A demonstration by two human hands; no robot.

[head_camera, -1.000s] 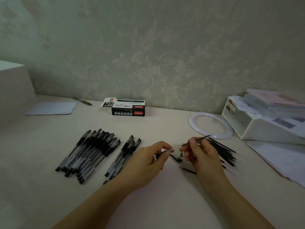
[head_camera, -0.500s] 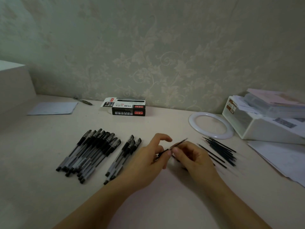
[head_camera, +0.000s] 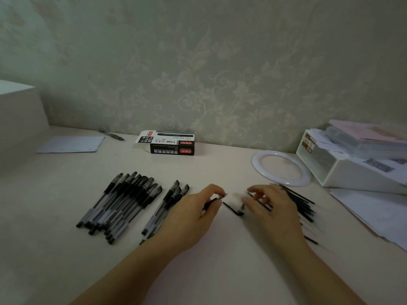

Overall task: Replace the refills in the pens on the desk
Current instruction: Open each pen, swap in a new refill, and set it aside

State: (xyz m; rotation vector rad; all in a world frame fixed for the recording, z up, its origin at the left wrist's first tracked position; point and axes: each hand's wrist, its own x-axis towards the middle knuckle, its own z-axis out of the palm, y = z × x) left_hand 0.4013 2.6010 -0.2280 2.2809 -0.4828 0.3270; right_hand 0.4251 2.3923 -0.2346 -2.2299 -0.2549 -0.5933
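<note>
My left hand (head_camera: 193,213) is low over the desk (head_camera: 220,271), thumb and forefinger pinching a pen barrel (head_camera: 212,201) near its open front end, so those fingers are clamped on it; the barrel angles back under my palm and most of it is hidden. My right hand (head_camera: 272,208) sits just across from it, fingers bent with a thin refill (head_camera: 250,193) poking out from between them, its tip pointing toward the left hand. It looks pinched, though motion blur softens the fingertips. The two hands are near each other but apart.

On the desk between them lies a black pen cap (head_camera: 231,208), and touching its far end a small tip piece (head_camera: 242,206) that stands up at a slant. Behind and under my right hand, the loose refills (head_camera: 301,205) fan out in a dark pile toward the right. One more refill (head_camera: 310,239) lies alone beside my right wrist.

To the left, a big bunch of capped pens (head_camera: 119,205) lies side by side, slanted, and a smaller group of pens (head_camera: 167,203) sits right beside my left hand.

Farther back, the pen box (head_camera: 169,145) rests by the wall with its flap open. A white ring (head_camera: 282,169) lies flat to the right, near a white tray (head_camera: 343,172) stacked with papers. At far left are a sheet of paper (head_camera: 70,145) and a single pen (head_camera: 111,135) by the wall.
</note>
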